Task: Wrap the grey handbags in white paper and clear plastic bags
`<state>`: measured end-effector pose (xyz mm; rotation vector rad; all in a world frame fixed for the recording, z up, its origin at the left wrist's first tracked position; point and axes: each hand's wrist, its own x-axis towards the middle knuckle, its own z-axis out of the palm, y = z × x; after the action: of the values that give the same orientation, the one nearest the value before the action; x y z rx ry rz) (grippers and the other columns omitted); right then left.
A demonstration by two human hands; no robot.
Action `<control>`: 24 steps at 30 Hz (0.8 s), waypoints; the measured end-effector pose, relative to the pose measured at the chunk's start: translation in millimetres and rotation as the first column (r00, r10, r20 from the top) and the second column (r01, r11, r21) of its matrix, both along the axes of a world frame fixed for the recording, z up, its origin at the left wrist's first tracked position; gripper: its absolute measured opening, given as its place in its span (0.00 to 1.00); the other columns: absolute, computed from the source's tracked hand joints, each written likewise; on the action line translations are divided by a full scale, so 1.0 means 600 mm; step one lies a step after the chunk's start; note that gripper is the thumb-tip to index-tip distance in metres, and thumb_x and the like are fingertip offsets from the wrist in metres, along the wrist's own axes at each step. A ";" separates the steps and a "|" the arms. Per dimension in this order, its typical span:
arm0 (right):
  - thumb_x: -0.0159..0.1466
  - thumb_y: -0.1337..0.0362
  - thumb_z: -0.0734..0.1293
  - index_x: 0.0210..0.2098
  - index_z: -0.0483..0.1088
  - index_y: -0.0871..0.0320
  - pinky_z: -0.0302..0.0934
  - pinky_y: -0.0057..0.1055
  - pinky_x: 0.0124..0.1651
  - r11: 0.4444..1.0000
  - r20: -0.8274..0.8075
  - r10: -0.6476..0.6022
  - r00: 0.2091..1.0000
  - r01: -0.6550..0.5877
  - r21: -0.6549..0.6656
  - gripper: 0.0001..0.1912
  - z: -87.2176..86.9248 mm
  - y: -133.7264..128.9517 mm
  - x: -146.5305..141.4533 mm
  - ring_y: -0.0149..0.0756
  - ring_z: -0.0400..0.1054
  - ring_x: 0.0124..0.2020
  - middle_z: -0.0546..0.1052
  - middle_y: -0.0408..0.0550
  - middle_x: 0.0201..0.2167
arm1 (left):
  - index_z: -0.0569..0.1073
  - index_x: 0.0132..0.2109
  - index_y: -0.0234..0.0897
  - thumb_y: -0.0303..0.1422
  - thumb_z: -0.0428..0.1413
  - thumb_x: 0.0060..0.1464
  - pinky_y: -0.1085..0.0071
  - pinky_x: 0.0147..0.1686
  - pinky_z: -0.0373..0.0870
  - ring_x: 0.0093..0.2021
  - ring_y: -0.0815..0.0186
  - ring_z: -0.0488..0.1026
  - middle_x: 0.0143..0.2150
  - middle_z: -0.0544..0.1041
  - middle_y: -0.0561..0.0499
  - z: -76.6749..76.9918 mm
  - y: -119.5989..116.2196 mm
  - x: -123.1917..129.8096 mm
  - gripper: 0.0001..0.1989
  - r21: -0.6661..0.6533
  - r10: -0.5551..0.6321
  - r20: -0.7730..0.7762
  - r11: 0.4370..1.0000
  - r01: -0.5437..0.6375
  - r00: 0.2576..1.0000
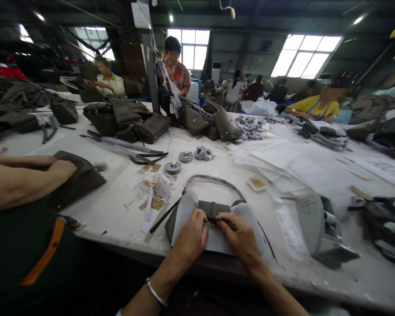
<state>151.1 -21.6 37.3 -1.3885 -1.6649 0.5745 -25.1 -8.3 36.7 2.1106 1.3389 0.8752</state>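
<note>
A dark olive handbag (pixel 213 205) lies at the table's front edge before me, its plastic-wrapped handle (pixel 213 179) arched away from me. Pale grey sheets (pixel 188 206) cover much of its front. At its middle, my left hand (pixel 192 231) pinches a thin dark strap just under the flap. Close by on the right, my right hand (pixel 238 235) has thumb and fingers closed on the same strap area, near small gold hardware (pixel 213 225). My fingers partly hide the strap. A loose dark strap (pixel 164 216) sticks out on the bag's left side.
At left, a co-worker's hands reach into another dark bag (pixel 82 175). Beyond lie tags and strings (pixel 156 188), grey strap coils (pixel 173 167) and piled bags (pixel 128 118). To the right are a small dish (pixel 257 183), white sheets (pixel 273 162) and a grey holder (pixel 311 228).
</note>
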 end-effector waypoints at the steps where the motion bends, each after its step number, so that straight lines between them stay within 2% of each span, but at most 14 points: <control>1: 0.65 0.57 0.64 0.38 0.76 0.55 0.68 0.39 0.49 0.999 -0.055 -0.038 0.998 0.037 -0.029 0.11 0.004 0.005 0.001 0.43 0.74 0.42 0.80 0.51 0.39 | 0.65 0.40 0.39 0.19 0.50 0.51 0.63 0.47 0.73 0.44 0.62 0.72 0.43 0.69 0.49 0.008 0.003 0.000 0.12 -0.021 -0.025 -0.056 0.999 0.024 0.998; 5: 0.62 0.51 0.67 0.33 0.72 0.57 0.66 0.33 0.35 0.977 -0.115 -0.200 0.973 0.189 -0.098 0.14 0.023 0.019 0.004 0.38 0.70 0.29 0.76 0.46 0.29 | 0.65 0.39 0.38 0.21 0.54 0.52 0.64 0.42 0.73 0.40 0.62 0.72 0.43 0.68 0.48 0.038 0.015 -0.001 0.10 -0.101 -0.096 -0.244 0.992 0.073 0.965; 8: 0.63 0.50 0.66 0.27 0.68 0.56 0.62 0.31 0.30 0.975 -0.007 -0.178 0.984 0.175 -0.139 0.16 0.025 0.019 0.004 0.35 0.66 0.25 0.71 0.42 0.22 | 0.67 0.37 0.37 0.23 0.57 0.53 0.64 0.43 0.72 0.40 0.61 0.73 0.44 0.68 0.47 0.049 0.021 -0.005 0.07 -0.118 -0.108 -0.315 0.990 0.074 0.943; 11: 0.65 0.56 0.64 0.27 0.70 0.56 0.64 0.35 0.41 0.991 0.196 -0.028 0.980 0.053 -0.122 0.13 0.013 0.017 0.003 0.40 0.70 0.34 0.76 0.47 0.28 | 0.68 0.37 0.37 0.26 0.58 0.55 0.66 0.43 0.72 0.39 0.63 0.73 0.43 0.69 0.48 0.045 0.024 -0.009 0.05 -0.099 -0.093 -0.344 0.993 0.062 0.934; 13: 0.65 0.63 0.64 0.36 0.74 0.57 0.63 0.40 0.52 0.993 0.337 0.066 0.939 -0.028 -0.119 0.08 0.003 0.018 0.001 0.45 0.71 0.45 0.78 0.51 0.38 | 0.70 0.41 0.36 0.27 0.57 0.57 0.67 0.42 0.72 0.39 0.63 0.74 0.44 0.70 0.48 0.037 0.027 -0.008 0.05 -0.066 -0.057 -0.369 0.997 0.035 0.927; 16: 0.65 0.67 0.63 0.50 0.73 0.60 0.56 0.47 0.62 0.982 0.528 0.161 0.834 -0.083 -0.169 0.15 -0.005 0.020 -0.002 0.51 0.64 0.59 0.74 0.58 0.54 | 0.69 0.51 0.34 0.27 0.53 0.60 0.64 0.42 0.74 0.46 0.58 0.74 0.53 0.70 0.41 0.021 0.030 0.002 0.12 0.000 -0.006 -0.474 1.000 0.006 0.881; 19: 0.66 0.65 0.62 0.54 0.71 0.64 0.56 0.51 0.62 0.944 0.641 0.318 0.699 -0.171 -0.282 0.18 0.013 0.027 -0.003 0.55 0.60 0.62 0.69 0.65 0.59 | 0.69 0.54 0.31 0.22 0.48 0.60 0.57 0.47 0.73 0.53 0.51 0.71 0.57 0.70 0.36 0.007 0.029 0.020 0.16 0.015 -0.038 -0.598 0.998 0.059 0.800; 21: 0.66 0.64 0.61 0.55 0.69 0.65 0.60 0.48 0.59 0.886 0.658 0.460 0.596 -0.259 -0.385 0.20 0.038 0.042 -0.004 0.54 0.63 0.60 0.70 0.67 0.58 | 0.70 0.54 0.29 0.20 0.45 0.58 0.51 0.50 0.71 0.54 0.48 0.70 0.56 0.71 0.33 0.003 0.025 0.034 0.18 0.004 -0.063 -0.629 0.996 0.084 0.775; 22: 0.66 0.64 0.62 0.54 0.70 0.64 0.62 0.45 0.57 0.840 0.655 0.541 0.528 -0.301 -0.451 0.19 0.051 0.054 -0.004 0.52 0.66 0.58 0.72 0.65 0.55 | 0.70 0.54 0.27 0.19 0.45 0.58 0.50 0.51 0.70 0.55 0.48 0.70 0.55 0.72 0.32 0.002 0.024 0.041 0.19 -0.001 -0.071 -0.633 0.996 0.091 0.771; 24: 0.62 0.65 0.65 0.46 0.75 0.63 0.65 0.38 0.50 0.735 0.624 0.678 0.390 -0.343 -0.585 0.14 0.075 0.085 -0.004 0.46 0.72 0.48 0.78 0.59 0.45 | 0.71 0.52 0.26 0.20 0.46 0.57 0.53 0.49 0.71 0.53 0.48 0.71 0.51 0.74 0.33 0.007 0.027 0.050 0.18 -0.019 -0.103 -0.641 0.993 0.119 0.761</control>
<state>148.6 29.5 82.4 -1.4661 -2.9887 0.6620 5.0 7.6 40.6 2.6029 1.4839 0.0858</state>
